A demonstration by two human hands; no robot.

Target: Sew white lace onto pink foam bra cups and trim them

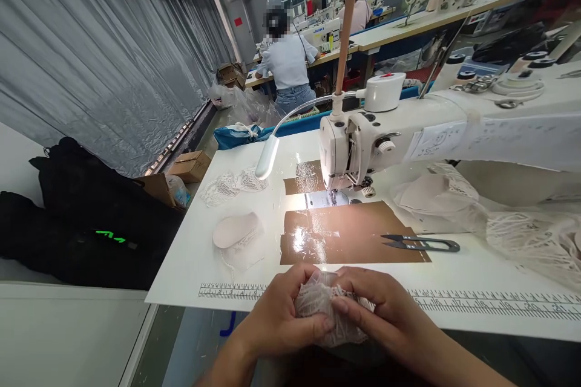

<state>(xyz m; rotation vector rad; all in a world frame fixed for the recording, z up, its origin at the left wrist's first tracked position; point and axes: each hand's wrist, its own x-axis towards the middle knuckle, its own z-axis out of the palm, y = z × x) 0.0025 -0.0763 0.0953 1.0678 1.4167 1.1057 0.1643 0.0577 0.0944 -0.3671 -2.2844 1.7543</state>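
Bunched between both hands at the table's front edge is a piece of white lace fabric (333, 320). My left hand (290, 314) is closed around its left side, thumb across the front. From the right, my right hand (381, 308) pinches the lace between thumb and fingers. Just beyond them lies brown tape (336, 236) stuck to the tabletop, with black thread snips (420, 243) across its right end. Past the tape stands the sewing machine (340, 151), its presser foot over the lit needle plate (320, 199).
Left on the table (181, 266) lie a beige pad with lace (238, 233) and a lace strip (233, 186). More lace pieces (531, 236) are heaped at right. A lamp (267, 157) hangs over the table. A person (290, 60) sits farther back.
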